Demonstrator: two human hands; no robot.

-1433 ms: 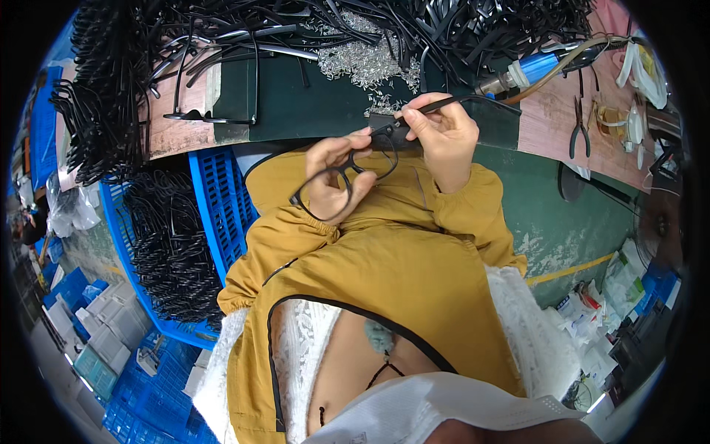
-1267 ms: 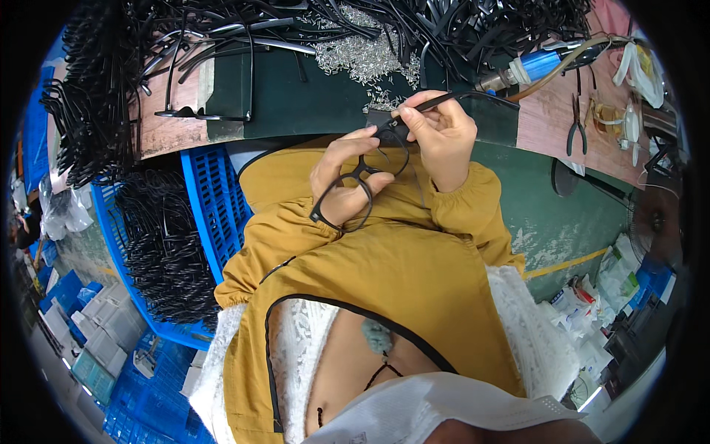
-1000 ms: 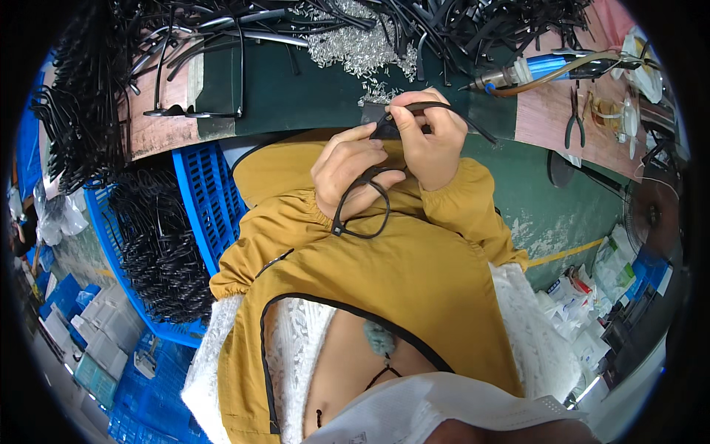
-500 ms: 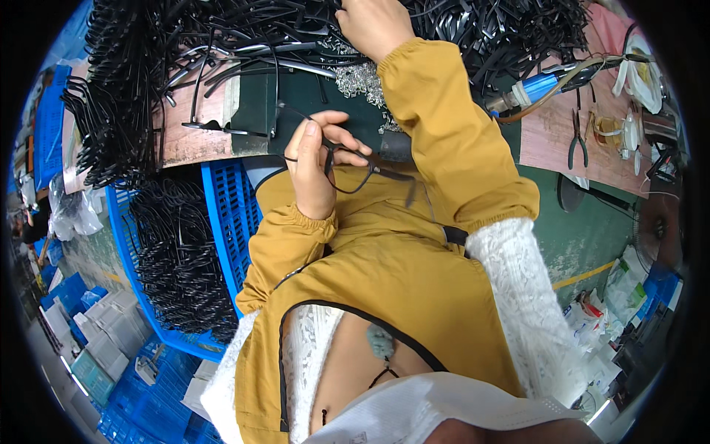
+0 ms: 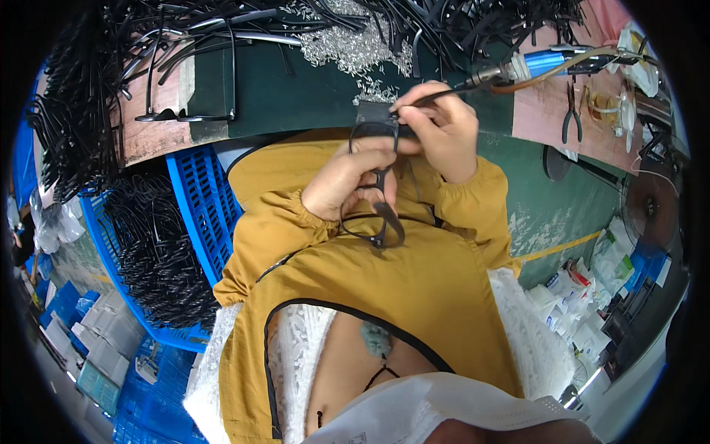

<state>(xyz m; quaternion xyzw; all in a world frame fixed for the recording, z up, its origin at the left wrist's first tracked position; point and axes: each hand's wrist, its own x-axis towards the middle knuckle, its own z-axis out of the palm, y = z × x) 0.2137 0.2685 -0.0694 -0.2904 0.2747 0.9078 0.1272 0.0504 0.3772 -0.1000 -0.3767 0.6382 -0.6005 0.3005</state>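
Just in front of the table edge, my left hand (image 5: 347,181) grips a black eyeglass frame (image 5: 382,177) by its middle, with the frame standing upright in the view. One temple curls at its lower end. Between the fingertips of my right hand (image 5: 447,129) is a black temple (image 5: 433,96), its end at the frame's upper corner. Whether the two are joined there cannot be made out. A small dark block (image 5: 375,112) sits at the table edge behind the frame. Beyond it spreads a heap of tiny silvery metal pieces (image 5: 347,48).
Another pair of black glasses (image 5: 177,116) stands on the table at left, near piled temples (image 5: 74,111). A blue electric screwdriver (image 5: 543,63) lies at right, close to pliers (image 5: 572,118). Below left, a blue basket (image 5: 203,207) holds many black temples (image 5: 151,251). A fan (image 5: 651,207) stands far right.
My right hand has come back from the far pile with a temple and now meets the frame. My left hand has moved right and turned the frame upright.
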